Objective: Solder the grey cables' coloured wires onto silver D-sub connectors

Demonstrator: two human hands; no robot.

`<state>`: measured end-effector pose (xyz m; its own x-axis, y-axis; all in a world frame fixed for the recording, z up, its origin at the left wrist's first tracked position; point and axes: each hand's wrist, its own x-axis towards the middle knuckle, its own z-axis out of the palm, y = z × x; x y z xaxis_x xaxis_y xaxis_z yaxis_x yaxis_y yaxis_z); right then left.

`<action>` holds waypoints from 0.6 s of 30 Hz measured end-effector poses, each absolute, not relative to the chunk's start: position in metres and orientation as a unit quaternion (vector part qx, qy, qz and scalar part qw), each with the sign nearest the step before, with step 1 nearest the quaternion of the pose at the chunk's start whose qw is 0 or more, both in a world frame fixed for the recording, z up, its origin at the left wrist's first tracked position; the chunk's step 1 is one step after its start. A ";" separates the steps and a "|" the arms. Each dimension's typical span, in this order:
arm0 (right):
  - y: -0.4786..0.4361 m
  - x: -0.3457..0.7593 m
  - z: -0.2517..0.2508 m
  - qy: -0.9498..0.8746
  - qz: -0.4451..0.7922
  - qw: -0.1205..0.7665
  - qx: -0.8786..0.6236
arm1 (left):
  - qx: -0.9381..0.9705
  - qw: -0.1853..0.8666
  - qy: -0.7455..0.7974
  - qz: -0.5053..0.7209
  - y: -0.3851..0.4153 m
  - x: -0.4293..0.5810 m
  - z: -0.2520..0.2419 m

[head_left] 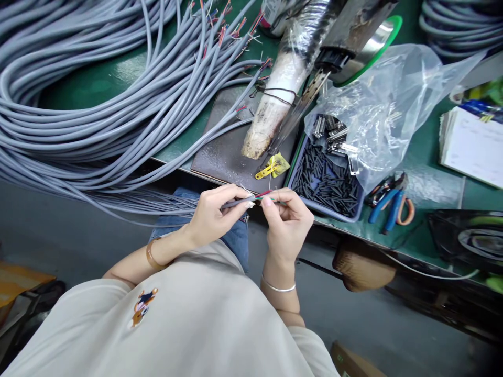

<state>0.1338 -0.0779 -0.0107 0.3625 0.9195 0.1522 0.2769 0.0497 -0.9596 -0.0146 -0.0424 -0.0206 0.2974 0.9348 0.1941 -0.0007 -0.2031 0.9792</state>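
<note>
My left hand (215,213) is closed around the end of a grey cable (239,202), just in front of the bench edge. Thin coloured wires (262,194), red, green and white among them, come out of the cable's stripped end. With thumb and forefinger, my right hand (286,217) pinches these wires a short way from the sheath. One pale wire stands up from between the hands. A large bundle of grey cables (118,120) spreads over the bench to the left, many with bared coloured ends.
A blue tray (359,212) holds black sleeves (326,180) and metal connectors. Blue-handled pliers (394,209) lie right of it. A soldering iron (301,112) points down over a dark board (223,149), by a yellow piece (271,167). A plastic bag (393,104) lies behind the tray.
</note>
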 end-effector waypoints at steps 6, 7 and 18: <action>-0.079 0.130 -0.011 -0.487 0.283 0.538 -0.628 | 0.451 0.695 0.344 0.443 -0.038 -0.014 -0.022; -0.078 0.131 -0.010 -0.487 0.287 0.535 -0.628 | 0.446 0.696 0.344 0.445 -0.037 -0.014 -0.022; -0.077 0.140 -0.006 -0.503 0.275 0.501 -0.649 | 0.496 0.655 0.359 0.442 -0.037 -0.018 -0.027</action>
